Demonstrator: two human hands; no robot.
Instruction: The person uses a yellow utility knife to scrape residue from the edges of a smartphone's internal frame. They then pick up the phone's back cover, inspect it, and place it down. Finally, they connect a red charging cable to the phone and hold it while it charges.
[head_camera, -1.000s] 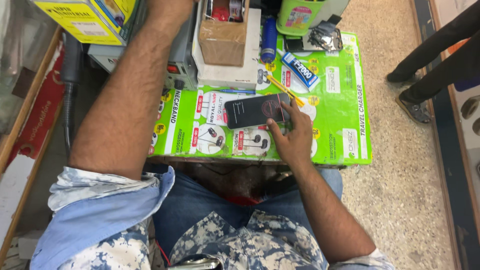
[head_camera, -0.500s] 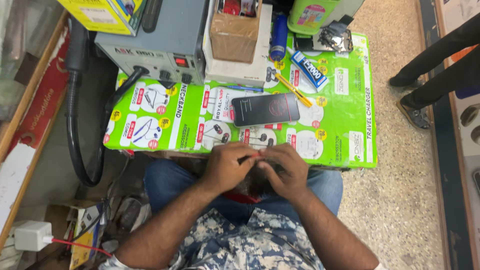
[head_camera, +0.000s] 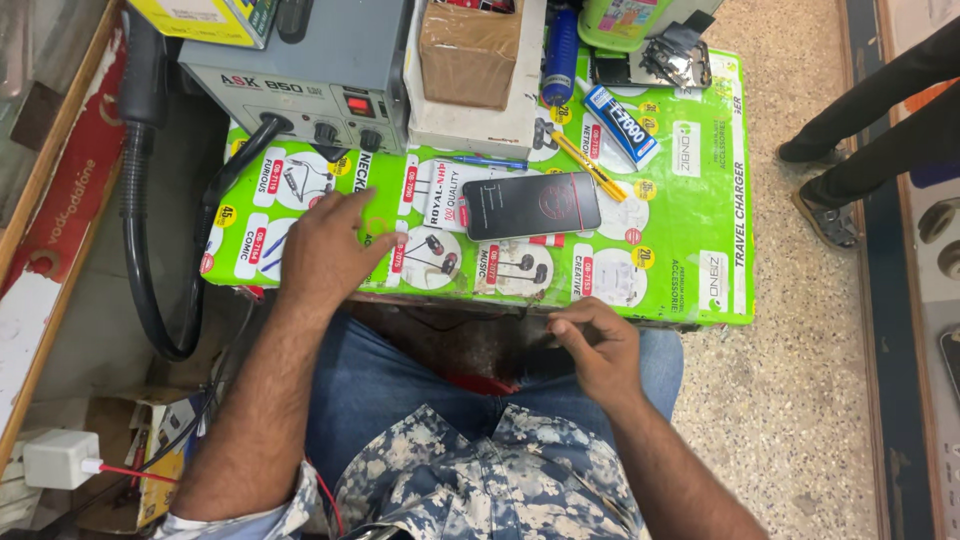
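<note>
My left hand (head_camera: 330, 250) lies palm down on the green printed table cover (head_camera: 690, 260), fingers spread, holding nothing. It rests just in front of a grey hot-air station (head_camera: 330, 70). A dark phone (head_camera: 530, 205) lies flat on the cover to the right of that hand, untouched. My right hand (head_camera: 595, 345) hovers at the table's front edge above my lap, fingers curled and pinched together. Nothing shows between them. I sit in blue jeans and a patterned shirt.
Behind the phone are a cardboard box (head_camera: 480, 45), a blue pen (head_camera: 490, 162), a yellow tool (head_camera: 590, 165) and a glue tube (head_camera: 620, 125). A black hose (head_camera: 140, 250) loops down at the left. A white charger (head_camera: 60, 458) lies lower left. Another person's legs (head_camera: 880, 120) stand at the right.
Both hands were together at the table's front edge half a second ago. My left hand has moved up and left onto the cover; the right has stayed near the edge.
</note>
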